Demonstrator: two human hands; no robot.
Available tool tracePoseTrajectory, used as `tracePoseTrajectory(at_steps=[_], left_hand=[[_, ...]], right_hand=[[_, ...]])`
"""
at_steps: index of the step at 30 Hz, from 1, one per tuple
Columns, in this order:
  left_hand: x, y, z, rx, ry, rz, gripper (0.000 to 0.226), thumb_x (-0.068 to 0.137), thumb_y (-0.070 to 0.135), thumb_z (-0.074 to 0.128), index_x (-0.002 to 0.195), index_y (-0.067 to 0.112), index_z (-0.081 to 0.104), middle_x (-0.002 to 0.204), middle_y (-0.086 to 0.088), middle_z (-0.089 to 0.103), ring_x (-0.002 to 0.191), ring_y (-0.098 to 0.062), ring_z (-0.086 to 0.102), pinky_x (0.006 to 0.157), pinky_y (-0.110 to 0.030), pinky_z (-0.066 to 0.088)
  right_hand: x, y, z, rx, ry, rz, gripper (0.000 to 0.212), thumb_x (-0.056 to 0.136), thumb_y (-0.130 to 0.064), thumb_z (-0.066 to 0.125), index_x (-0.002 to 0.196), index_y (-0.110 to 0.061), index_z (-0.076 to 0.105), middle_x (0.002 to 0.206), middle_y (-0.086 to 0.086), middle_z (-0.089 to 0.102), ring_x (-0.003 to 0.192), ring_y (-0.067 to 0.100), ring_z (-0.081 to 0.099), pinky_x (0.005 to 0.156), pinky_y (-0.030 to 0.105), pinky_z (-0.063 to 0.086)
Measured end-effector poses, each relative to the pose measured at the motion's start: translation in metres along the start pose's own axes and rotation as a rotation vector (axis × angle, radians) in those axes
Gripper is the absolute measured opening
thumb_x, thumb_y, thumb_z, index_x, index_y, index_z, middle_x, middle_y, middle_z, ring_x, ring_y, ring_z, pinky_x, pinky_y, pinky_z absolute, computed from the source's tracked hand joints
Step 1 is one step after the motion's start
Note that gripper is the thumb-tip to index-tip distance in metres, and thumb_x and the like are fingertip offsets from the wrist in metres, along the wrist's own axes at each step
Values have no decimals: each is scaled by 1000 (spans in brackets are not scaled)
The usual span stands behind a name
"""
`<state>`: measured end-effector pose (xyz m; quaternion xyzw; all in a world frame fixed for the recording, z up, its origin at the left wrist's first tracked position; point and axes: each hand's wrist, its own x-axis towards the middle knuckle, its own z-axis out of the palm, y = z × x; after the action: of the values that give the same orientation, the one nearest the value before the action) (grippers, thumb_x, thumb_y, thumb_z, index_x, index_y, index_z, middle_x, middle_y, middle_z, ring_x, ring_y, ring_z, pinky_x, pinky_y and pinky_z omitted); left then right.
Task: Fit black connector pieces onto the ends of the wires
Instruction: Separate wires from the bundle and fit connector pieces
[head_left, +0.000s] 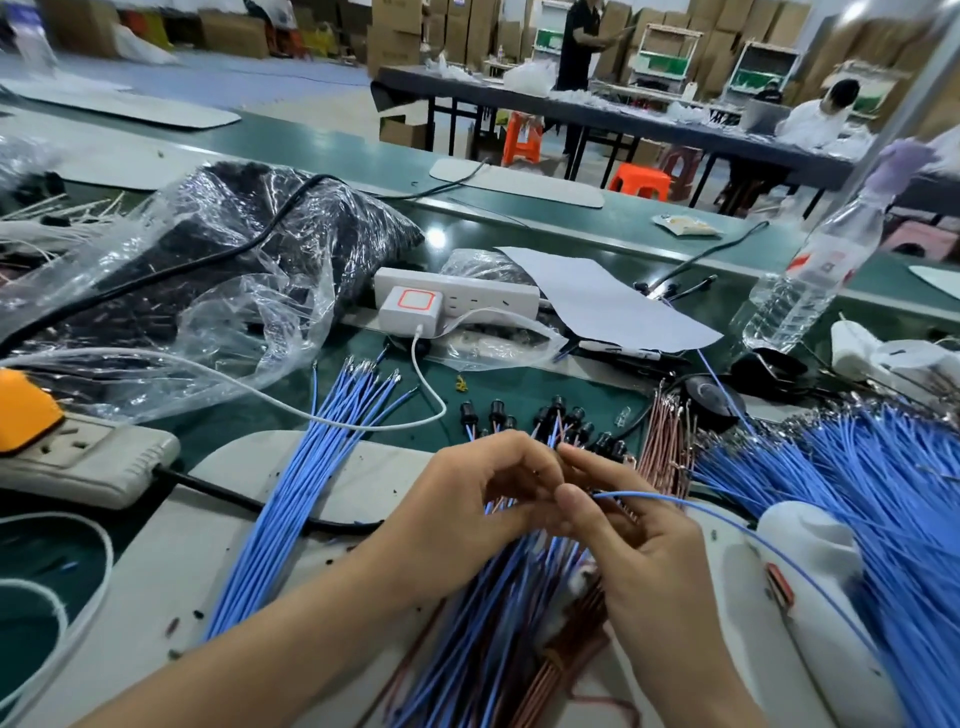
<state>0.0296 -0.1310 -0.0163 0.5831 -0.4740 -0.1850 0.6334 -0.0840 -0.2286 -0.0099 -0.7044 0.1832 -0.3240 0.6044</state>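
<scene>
My left hand (467, 499) and my right hand (623, 525) meet fingertip to fingertip over a bundle of blue and brown wires (498, 613). The right thumb and fingers pinch a single blue wire (675, 501) that curves away to the right. The left fingers are curled round something small at the wire's end; what it is stays hidden. Several black connector pieces (550, 415) fitted on wires lie just beyond my fingers. Loose blue wires (332, 441) with bare metal ends fan out to the left.
A big heap of blue wires (857, 478) fills the right. Brown wires (665, 441) lie beside it. A plastic bag of black parts (249, 244), two power strips (457, 296) (88, 462), a paper sheet (597, 296) and a water bottle (810, 280) stand behind.
</scene>
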Motion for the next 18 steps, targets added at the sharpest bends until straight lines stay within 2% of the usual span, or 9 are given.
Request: tracePoseTrajectory(at_steps=[3, 7, 10, 12, 13, 15, 18], left_hand=[[0, 3, -1, 63, 12, 30, 22, 81, 4, 70, 81, 21, 55, 87, -7, 67, 76, -17, 63, 75, -29, 53], [1, 8, -6, 422, 83, 180, 21, 81, -6, 66, 87, 14, 67, 98, 4, 72, 86, -8, 66, 80, -24, 53], [7, 8, -26, 689, 303, 182, 26, 79, -14, 64, 88, 10, 73, 92, 1, 72, 83, -9, 63, 83, -7, 45], [9, 5, -46, 820, 497, 119, 29, 78, -18, 61, 83, 8, 74, 85, -5, 71, 79, -14, 59, 80, -4, 40], [10, 3, -57, 859, 577, 82, 32, 77, -20, 58, 80, 8, 74, 84, -8, 71, 79, -20, 59, 77, -8, 40], [12, -3, -72, 905, 693, -4, 38, 75, -21, 53, 80, 10, 74, 86, -11, 70, 82, -31, 58, 77, -32, 42], [12, -3, -79, 926, 811, -117, 38, 80, -13, 53, 83, 19, 73, 89, -7, 71, 91, -31, 53, 84, -40, 33]], right_hand=[[0, -1, 0, 52, 62, -15, 24, 68, -23, 69, 91, -22, 74, 86, -2, 76, 78, 11, 72, 67, 17, 54], [7, 1, -5, 251, 290, 51, 21, 65, -19, 71, 86, -15, 72, 71, 5, 73, 60, 13, 68, 59, 16, 54], [16, -4, -21, 471, 463, 65, 28, 65, -13, 69, 92, -14, 63, 62, 0, 69, 53, 7, 64, 53, 13, 51], [20, -6, -32, 526, 555, 36, 27, 69, -10, 69, 90, -19, 55, 60, -2, 68, 51, 7, 64, 51, 13, 51], [22, -6, -37, 524, 605, 17, 28, 73, -8, 69, 88, -21, 51, 58, -3, 67, 50, 7, 63, 49, 14, 50], [25, -4, -46, 493, 707, -19, 30, 82, -2, 67, 88, -23, 47, 55, -4, 67, 49, 6, 63, 49, 14, 49], [27, -4, -55, 442, 774, -71, 28, 86, -2, 65, 89, -23, 47, 55, -6, 66, 52, 5, 63, 55, 15, 51]])
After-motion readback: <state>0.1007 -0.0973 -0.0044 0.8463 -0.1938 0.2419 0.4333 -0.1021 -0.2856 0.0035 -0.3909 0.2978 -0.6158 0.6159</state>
